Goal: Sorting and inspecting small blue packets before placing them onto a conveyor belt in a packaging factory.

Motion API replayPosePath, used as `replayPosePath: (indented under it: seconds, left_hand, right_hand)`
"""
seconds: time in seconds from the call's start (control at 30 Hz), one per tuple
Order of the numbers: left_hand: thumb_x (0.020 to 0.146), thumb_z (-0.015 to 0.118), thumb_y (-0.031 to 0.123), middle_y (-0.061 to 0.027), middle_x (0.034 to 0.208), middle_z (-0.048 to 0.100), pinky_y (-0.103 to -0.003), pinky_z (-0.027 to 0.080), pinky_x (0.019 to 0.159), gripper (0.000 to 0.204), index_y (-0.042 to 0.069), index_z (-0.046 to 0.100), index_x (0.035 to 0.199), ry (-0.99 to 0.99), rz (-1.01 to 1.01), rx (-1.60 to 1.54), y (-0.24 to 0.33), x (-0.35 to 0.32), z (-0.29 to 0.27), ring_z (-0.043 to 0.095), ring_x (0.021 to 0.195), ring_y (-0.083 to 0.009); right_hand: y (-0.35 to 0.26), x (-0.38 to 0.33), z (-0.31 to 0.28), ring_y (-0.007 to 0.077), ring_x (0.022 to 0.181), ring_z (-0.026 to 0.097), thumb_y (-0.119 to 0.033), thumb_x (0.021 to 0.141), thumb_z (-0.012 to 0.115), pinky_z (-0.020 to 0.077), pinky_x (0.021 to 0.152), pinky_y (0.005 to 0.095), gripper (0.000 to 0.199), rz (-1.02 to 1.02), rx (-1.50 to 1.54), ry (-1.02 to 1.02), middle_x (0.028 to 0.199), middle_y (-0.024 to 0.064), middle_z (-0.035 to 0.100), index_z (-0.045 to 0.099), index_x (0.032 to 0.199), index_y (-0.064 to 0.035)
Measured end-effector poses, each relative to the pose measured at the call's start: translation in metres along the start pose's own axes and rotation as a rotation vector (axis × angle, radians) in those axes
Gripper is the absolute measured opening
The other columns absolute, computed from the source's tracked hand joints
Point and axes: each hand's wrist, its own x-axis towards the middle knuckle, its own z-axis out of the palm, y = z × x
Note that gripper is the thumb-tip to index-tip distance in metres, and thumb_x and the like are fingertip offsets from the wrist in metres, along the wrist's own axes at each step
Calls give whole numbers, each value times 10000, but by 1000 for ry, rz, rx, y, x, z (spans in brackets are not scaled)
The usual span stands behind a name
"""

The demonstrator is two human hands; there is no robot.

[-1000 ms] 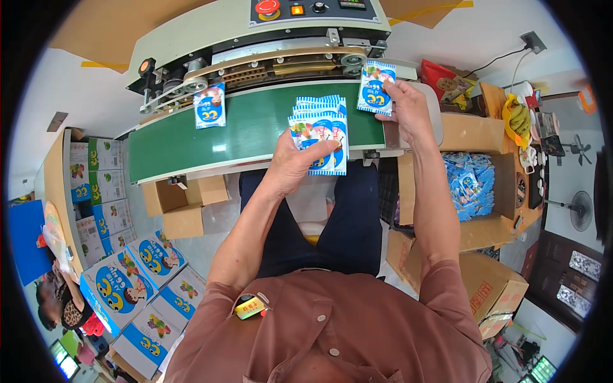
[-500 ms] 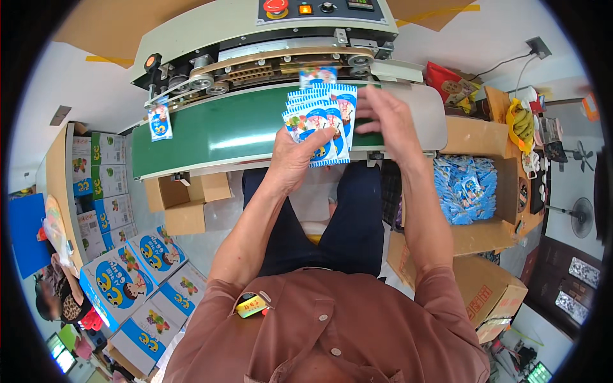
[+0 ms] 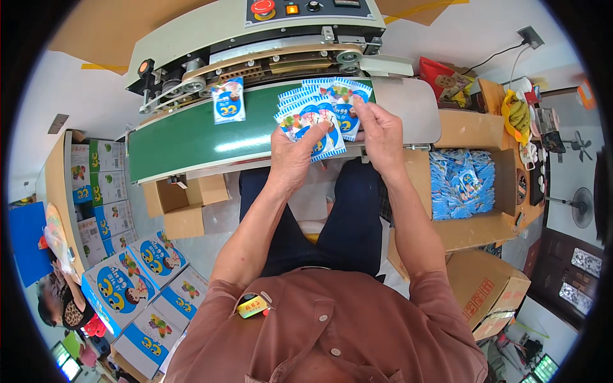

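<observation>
A fanned stack of blue-and-white candy packets (image 3: 299, 119) is gripped in my left hand (image 3: 288, 159), its thumb pressed across the front. At the stack's right side, my right hand (image 3: 383, 135) pinches one packet (image 3: 345, 110) between thumb and fingers; that packet still overlaps the others. Both hands are over the near edge of the green conveyor belt (image 3: 169, 145). A single packet (image 3: 228, 103) hangs upright against the belt, its top edge at the band sealing machine (image 3: 191, 45). Fingers behind the stack are hidden.
A cardboard box (image 3: 504, 185) full of blue packets (image 3: 463, 185) stands at the right. Below the belt on the left sits an open carton (image 3: 185, 198). Printed cartons (image 3: 124, 287) are stacked at the left. A closed brown carton (image 3: 488, 287) lies lower right.
My right hand has come in from the open and closed on a packet at the stack's right. One packet has travelled left along the sealer; another has left the belt's left end.
</observation>
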Motion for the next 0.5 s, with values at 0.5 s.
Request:
replayPosePath:
  seconds: [0.5]
  left_hand:
    - [868, 737, 81, -92, 993, 726, -286, 593, 698, 274, 6, 641, 1113, 39, -56, -28, 5, 4, -14, 714, 829, -145]
  right_hand:
    - [-14, 68, -36, 122, 738, 682, -342, 987, 603, 595, 548, 289, 340, 173, 28, 93, 889, 45, 651, 638, 1017, -4]
